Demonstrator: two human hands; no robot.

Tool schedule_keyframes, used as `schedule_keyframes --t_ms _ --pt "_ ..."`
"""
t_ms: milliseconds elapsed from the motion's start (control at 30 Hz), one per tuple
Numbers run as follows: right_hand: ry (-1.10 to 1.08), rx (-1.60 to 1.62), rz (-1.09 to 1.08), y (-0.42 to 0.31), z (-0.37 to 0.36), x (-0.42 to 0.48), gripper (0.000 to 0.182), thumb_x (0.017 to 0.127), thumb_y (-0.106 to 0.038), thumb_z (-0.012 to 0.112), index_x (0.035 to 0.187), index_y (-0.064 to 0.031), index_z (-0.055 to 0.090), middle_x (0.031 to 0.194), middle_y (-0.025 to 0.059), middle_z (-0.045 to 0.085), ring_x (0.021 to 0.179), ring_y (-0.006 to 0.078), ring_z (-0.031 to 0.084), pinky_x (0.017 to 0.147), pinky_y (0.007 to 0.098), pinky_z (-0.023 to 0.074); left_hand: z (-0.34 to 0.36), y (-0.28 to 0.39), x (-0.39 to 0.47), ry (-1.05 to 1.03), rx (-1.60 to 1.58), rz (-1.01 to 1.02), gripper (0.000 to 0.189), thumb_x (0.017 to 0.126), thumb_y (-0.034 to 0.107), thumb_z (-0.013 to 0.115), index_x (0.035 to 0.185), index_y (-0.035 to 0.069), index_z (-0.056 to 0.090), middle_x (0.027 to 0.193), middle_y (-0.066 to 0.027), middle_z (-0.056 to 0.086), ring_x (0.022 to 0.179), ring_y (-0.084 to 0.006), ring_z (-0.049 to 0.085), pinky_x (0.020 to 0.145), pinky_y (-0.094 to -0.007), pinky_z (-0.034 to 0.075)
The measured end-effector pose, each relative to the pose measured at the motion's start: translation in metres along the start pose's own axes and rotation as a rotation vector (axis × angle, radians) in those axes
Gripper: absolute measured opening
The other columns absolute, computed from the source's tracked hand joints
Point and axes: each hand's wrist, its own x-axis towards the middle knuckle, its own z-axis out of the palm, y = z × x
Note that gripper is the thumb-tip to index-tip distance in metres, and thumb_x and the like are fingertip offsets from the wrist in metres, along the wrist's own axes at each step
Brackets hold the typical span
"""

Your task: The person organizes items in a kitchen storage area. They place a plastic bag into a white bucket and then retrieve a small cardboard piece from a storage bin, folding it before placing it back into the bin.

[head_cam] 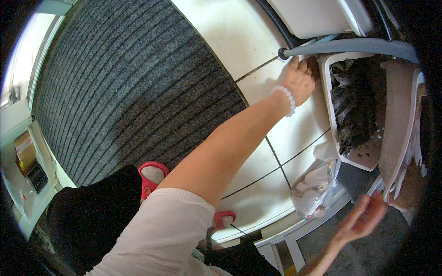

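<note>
My left hand (296, 81), with a white bead bracelet (290, 98) at its wrist, reaches to the white tiled floor (266, 74). Its fingers bend down beside a white plastic bin (329, 110), just below the black-tipped end of a grey tube (352, 46). The fingertips are partly hidden, so whether they hold anything does not show. Dark crumpled material (354, 107) fills part of the bin. Blurred, my right hand (366, 217) is at the bin's near lower corner with curled fingers; whether it grips the edge there is unclear.
A clear plastic bag of mixed scraps (316, 188) lies between the bin and a white door-track-like strip (279, 233). To the left spreads a ribbed dark grey mat (145, 86). My feet wear red sandals (146, 183). A white panel (310, 17) stands beyond the tube.
</note>
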Motion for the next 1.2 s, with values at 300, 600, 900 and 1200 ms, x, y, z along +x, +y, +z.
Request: schedule_keyframes --t_ms 300,600,900,1200 --pt "-0.491 1.693 1.159 0.004 0.183 0.011 0.045 0.088 -0.040 0.055 0.109 -0.0010 0.054 0.106 0.0125 0.060 0.091 0.0213 0.060 0.078 0.0330 0.0514 0.002 0.004 0.002 -0.141 0.040 0.005 0.023 0.078 0.019 0.051 0.089 0.012 0.069 0.103 -0.0100 0.063 0.112 -0.0249 0.049 0.102 -0.0453 0.026" --pt "0.032 2.179 1.251 0.012 0.224 0.015 0.039 0.082 -0.010 0.063 0.113 0.0090 0.050 0.116 0.0201 0.056 0.107 0.0298 0.054 0.096 0.0426 0.0443 -0.007 0.002 0.000 -0.235 -0.006 0.015 0.030 0.080 0.029 0.053 0.097 0.010 0.068 0.112 -0.0116 0.059 0.118 -0.0269 0.044 0.105 -0.0487 0.023" --pt "0.183 2.358 1.302 0.008 0.221 0.017 0.041 0.085 -0.003 0.055 0.121 0.0099 0.042 0.127 0.0217 0.047 0.120 0.0327 0.045 0.104 0.0461 0.0372 -0.009 -0.002 -0.002 -0.233 -0.068 0.031 0.035 0.075 0.034 0.058 0.095 0.008 0.067 0.110 -0.0127 0.059 0.120 -0.0291 0.042 0.105 -0.0507 0.023" --pt "0.127 2.320 1.258 0.016 0.227 0.016 0.043 0.085 -0.009 0.057 0.121 0.0091 0.043 0.127 0.0211 0.048 0.121 0.0313 0.044 0.105 0.0445 0.0364 0.002 0.003 -0.004 -0.079 -0.087 0.016 0.039 0.071 0.037 0.060 0.097 0.008 0.067 0.109 -0.0124 0.059 0.121 -0.0293 0.040 0.105 -0.0514 0.021"
